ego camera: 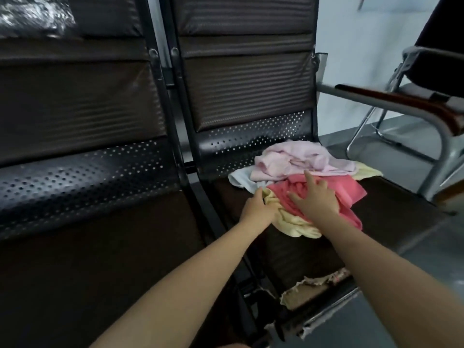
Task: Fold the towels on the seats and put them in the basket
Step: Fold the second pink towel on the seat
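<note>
Towels [298, 179] heaped on seat [376, 222]; left hand [256, 209] seemingly pinches yellow towel [296, 223], right hand [316, 198] fingers spread on red towel [351, 190].

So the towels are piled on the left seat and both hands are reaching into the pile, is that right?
Not quite. The head view shows the towels piled on the right seat, not the left one. The rest holds: the left hand and right hand are both reaching into the pile.

Waiting room — linked perforated metal seats [251, 136], armrest chair [426, 101] beside
</note>
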Demonstrator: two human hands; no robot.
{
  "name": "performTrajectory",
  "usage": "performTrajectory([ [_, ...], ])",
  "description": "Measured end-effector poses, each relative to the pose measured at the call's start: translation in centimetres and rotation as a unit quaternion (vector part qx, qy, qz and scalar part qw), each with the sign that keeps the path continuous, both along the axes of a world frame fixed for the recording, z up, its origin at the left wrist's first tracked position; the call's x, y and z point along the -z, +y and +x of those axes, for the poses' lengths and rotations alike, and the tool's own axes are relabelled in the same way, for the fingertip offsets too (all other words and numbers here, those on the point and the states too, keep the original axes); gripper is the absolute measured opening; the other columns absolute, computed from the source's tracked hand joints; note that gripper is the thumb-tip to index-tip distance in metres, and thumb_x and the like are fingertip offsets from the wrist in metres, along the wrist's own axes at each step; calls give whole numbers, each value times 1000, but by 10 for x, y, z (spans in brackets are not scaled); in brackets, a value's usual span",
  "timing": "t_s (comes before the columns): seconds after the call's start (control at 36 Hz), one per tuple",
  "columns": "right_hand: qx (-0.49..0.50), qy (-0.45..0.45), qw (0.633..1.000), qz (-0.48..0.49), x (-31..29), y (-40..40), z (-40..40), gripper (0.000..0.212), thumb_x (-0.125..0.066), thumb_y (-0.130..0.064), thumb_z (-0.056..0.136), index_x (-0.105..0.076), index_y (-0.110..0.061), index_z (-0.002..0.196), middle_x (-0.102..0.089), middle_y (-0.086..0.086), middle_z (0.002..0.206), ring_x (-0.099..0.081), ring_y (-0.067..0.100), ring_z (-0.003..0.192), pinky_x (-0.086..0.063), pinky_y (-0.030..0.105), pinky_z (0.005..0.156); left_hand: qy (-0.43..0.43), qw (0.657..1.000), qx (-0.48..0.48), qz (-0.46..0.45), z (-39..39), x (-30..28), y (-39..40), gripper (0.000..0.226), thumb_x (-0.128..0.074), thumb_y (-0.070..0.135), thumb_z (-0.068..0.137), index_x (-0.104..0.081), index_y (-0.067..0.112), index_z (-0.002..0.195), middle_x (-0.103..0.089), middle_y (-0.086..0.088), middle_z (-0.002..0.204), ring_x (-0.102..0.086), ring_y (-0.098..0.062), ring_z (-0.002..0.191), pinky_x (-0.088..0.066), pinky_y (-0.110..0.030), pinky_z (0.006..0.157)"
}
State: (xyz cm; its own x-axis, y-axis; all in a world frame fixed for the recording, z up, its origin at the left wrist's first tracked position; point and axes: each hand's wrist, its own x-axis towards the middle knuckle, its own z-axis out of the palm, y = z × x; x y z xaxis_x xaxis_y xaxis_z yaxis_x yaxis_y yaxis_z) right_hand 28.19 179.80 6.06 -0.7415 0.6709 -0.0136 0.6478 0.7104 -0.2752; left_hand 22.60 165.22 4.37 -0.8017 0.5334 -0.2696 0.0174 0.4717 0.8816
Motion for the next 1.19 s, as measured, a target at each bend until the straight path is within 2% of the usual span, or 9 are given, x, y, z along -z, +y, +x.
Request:
performTrajectory([
  [0.14, -73, 12, 997, 27, 13, 9, -10, 60, -51, -51, 93, -34, -29, 146, -35, 8, 148, -55, 33, 116, -51, 43, 86, 143, 989, 24, -21, -2, 21, 3, 47, -42, 27, 99, -39, 28, 146, -52, -1, 136, -52, -21, 121, -46, -35, 96],
  [0.22, -86, 34, 995, 21, 15, 12, -11, 54, -54, -46, 93, -41, -29, 144, -43, 7, 145, -55, 30, 118, -50, 41, 89, 192, 981, 14, 1, 2, 30, -1, 39, -44, 23, 98, -50, 22, 137, -57, -1, 129, -57, -19, 110, -47, -34, 93],
  [0.33, -55, 125, 986, -93, 5, 13, -4, 39, -62, -38, 92, -61, -24, 128, -66, 1, 115, -62, 22, 102, -45, 30, 85, 191, 981, 26, 22, 3, 31, -6, 39, -46, 21, 97, -52, 19, 136, -58, -1, 128, -57, -19, 110, -46, -34, 95],
  [0.42, -4, 225, 943, -245, -19, 10, 4, 22, -67, -33, 89, -70, -22, 107, -69, -3, 101, -61, 16, 98, -44, 25, 84, 177, 983, 46, 6, 1, 31, -10, 39, -48, 18, 96, -51, 17, 135, -57, -6, 126, -55, -23, 114, -46, -37, 97],
  [0.5, 42, 302, 908, -286, -55, 7, 9, 35, -69, -33, 88, -67, -13, 117, -67, 2, 109, -56, 13, 94, -42, 23, 84, 191, 978, 78, -20, 8, 26, -13, 48, -50, 13, 93, -47, 17, 140, -54, -12, 126, -52, -28, 118, -43, -36, 100],
  [0.67, 22, 434, 826, -360, -152, -27, 22, 26, -75, -27, 83, -70, -14, 105, -70, 1, 86, -67, 12, 77, -55, 20, 69, 22, 999, 18, 38, 21, -4, -29, 44, -46, 32, 90, -44, 32, 134, -53, -4, 121, -56, -26, 113, -49, -36, 93],
  [0.89, -156, 480, 730, -460, -258, -142, 24, 3, -72, -15, 86, -71, -15, 88, -74, 4, 81, -70, 16, 78, -56, 29, 80, -97, 961, -155, 206, 8, -124, -124, 42, -39, 32, 104, -39, 16, 142, -51, -2, 118, -56, -17, 94, -52, -32, 77],
  [1.06, -269, 435, 592, -623, -313, -239, 17, 54, -79, -20, 74, -61, 5, 118, -59, 27, 126, -58, 38, 118, -45, 48, 104, 22, 924, -183, 336, 20, -227, -240, 33, -34, 42, 103, -59, 20, 106, -66, -4, 105, -61, -15, 87, -49, -29, 78],
  [1.19, -356, 363, 570, -646, -309, -303, 19, 13, -66, -14, 89, -67, -4, 96, -68, 13, 94, -66, 23, 84, -53, 36, 91, 46, 890, -206, 405, 30, -252, -325, 40, -49, 53, 94, -67, 23, 112, -72, -4, 111, -66, -22, 106, -49, -40, 99],
])
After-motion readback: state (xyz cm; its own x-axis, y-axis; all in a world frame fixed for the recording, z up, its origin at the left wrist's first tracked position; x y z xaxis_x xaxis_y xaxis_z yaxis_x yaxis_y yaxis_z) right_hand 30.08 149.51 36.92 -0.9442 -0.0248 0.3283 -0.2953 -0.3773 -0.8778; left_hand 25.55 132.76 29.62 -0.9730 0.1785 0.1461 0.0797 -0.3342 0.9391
